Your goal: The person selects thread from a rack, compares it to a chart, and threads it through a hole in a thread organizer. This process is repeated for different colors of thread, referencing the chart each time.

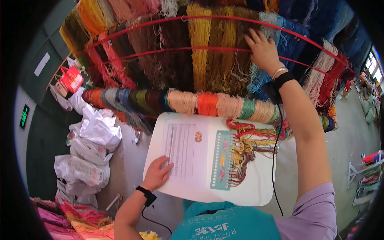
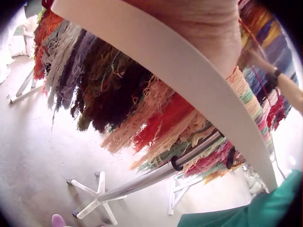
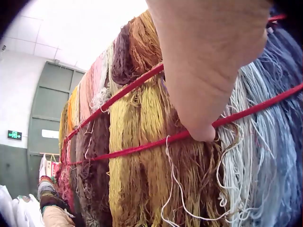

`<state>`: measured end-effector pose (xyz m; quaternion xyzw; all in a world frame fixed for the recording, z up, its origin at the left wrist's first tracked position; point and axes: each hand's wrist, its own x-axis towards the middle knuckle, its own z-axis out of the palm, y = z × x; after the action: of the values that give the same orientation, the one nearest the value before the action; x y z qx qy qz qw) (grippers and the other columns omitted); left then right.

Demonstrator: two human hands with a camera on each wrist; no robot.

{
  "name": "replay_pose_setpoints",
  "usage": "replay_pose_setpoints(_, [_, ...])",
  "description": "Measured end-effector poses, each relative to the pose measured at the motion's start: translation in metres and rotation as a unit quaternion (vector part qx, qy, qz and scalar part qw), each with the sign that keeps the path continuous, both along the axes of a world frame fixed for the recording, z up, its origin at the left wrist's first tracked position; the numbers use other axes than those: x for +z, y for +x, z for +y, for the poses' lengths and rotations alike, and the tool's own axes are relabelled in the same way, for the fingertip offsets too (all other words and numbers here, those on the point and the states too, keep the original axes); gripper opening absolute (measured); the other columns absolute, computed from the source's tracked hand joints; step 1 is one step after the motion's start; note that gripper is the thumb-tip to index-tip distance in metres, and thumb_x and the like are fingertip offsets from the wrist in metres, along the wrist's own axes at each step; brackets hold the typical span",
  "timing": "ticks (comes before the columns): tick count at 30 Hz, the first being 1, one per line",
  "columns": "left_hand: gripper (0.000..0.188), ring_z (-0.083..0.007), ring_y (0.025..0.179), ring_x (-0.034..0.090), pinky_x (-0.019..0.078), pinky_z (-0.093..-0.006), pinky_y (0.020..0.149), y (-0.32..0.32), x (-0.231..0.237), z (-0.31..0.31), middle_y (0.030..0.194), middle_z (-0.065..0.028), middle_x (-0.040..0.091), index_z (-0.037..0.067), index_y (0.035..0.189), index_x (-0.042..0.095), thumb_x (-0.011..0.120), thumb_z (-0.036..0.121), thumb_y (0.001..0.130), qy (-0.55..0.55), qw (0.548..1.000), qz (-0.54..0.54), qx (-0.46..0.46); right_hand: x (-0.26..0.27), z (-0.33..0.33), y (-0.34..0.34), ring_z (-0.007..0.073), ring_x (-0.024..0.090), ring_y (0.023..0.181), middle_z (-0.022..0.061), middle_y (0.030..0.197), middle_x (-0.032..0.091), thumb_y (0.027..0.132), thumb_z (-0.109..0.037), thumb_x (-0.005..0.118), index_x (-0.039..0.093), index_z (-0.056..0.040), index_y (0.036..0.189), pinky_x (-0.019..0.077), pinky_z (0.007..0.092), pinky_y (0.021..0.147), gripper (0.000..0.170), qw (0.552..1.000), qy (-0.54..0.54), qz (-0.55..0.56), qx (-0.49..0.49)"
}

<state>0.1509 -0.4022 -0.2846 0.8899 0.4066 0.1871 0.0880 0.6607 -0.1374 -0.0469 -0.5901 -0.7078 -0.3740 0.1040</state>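
Observation:
My right hand (image 1: 264,52) is raised to the hanging yarn, its fingers against the brown skeins (image 1: 240,32) beside the light blue skeins (image 1: 268,24). In the right wrist view the hand (image 3: 208,66) overlaps two red straps (image 3: 255,108) that run across the skeins. My left hand (image 1: 157,173) rests on a printed sheet (image 1: 186,148) at the left part of a white board (image 1: 256,196). Right of the sheet lies a teal thread sample card (image 1: 218,160) with a row of holes and colored thread bundles (image 1: 242,156).
A row of wound yarn (image 1: 228,106) runs just beyond the board. White plastic bags (image 1: 92,160) are piled at left, near a red bag (image 1: 71,80). Pink and yellow yarn (image 1: 80,220) lies at lower left. A wheeled stand (image 2: 99,198) stands below the board. Black cables (image 1: 276,168) trail from both wrists.

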Motion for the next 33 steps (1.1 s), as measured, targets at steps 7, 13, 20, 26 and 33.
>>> replay_pose_setpoints(7, [0.043, -0.0386, 0.125, 0.054, 0.0444, -0.048, 0.107, -0.002, -0.005, 0.002, 0.131, -0.0172, 0.059, 0.014, 0.122, 0.07, 0.066, 0.008, 0.08, 0.009, 1.0, -0.003, -0.001, -0.008, 0.017, 0.009, 0.03, 0.039, 0.144, 0.0068, 0.162, 0.032, 0.078, -0.02, 0.074, 0.04, -0.022, 0.152, 0.0438, 0.0574, 0.105, 0.081, 0.999, 0.015, -0.032, -0.01])
replay_pose_setpoints(13, [0.04, -0.0377, 0.125, 0.054, 0.0452, -0.047, 0.106, -0.003, -0.004, 0.0, 0.131, -0.0165, 0.058, 0.013, 0.122, 0.069, 0.065, 0.007, 0.083, 0.017, 1.0, -0.011, -0.002, 0.023, -0.025, -0.034, 0.0372, 0.022, 0.151, 0.0159, 0.167, 0.016, 0.086, -0.024, 0.073, 0.03, -0.0106, 0.157, 0.0322, 0.053, 0.117, 0.085, 0.985, -0.153, 0.026, -0.08])
replay_pose_setpoints(20, [0.038, -0.0375, 0.127, 0.053, 0.0448, -0.0463, 0.106, -0.004, -0.006, 0.002, 0.132, -0.0167, 0.058, 0.013, 0.123, 0.069, 0.064, 0.007, 0.085, 0.017, 1.0, -0.015, -0.011, 0.027, -0.035, -0.047, 0.0379, 0.021, 0.151, 0.0166, 0.167, 0.015, 0.086, -0.02, 0.07, 0.029, -0.0097, 0.158, 0.034, 0.0528, 0.116, 0.083, 0.981, -0.165, 0.019, -0.1])
replay_pose_setpoints(26, [0.04, -0.0377, 0.128, 0.052, 0.0441, -0.0455, 0.108, -0.008, -0.009, 0.002, 0.135, -0.0179, 0.055, 0.011, 0.125, 0.066, 0.065, 0.006, 0.085, -0.002, 1.0, -0.018, -0.009, 0.016, 0.006, 0.003, 0.0468, 0.028, 0.145, 0.0288, 0.16, 0.024, 0.088, -0.045, 0.066, 0.035, -0.0073, 0.152, 0.0376, 0.0677, 0.105, 0.081, 0.989, -0.134, -0.027, 0.056])
replay_pose_setpoints(33, [0.038, -0.0378, 0.127, 0.052, 0.0444, -0.0457, 0.108, -0.01, -0.013, 0.001, 0.135, -0.0187, 0.055, 0.009, 0.121, 0.065, 0.069, 0.009, 0.082, -0.006, 0.999, -0.037, 0.002, 0.017, 0.004, 0.001, 0.0478, 0.026, 0.146, 0.0289, 0.161, 0.022, 0.088, -0.047, 0.065, 0.034, -0.0088, 0.154, 0.0372, 0.0684, 0.105, 0.083, 0.988, -0.145, -0.023, 0.052])
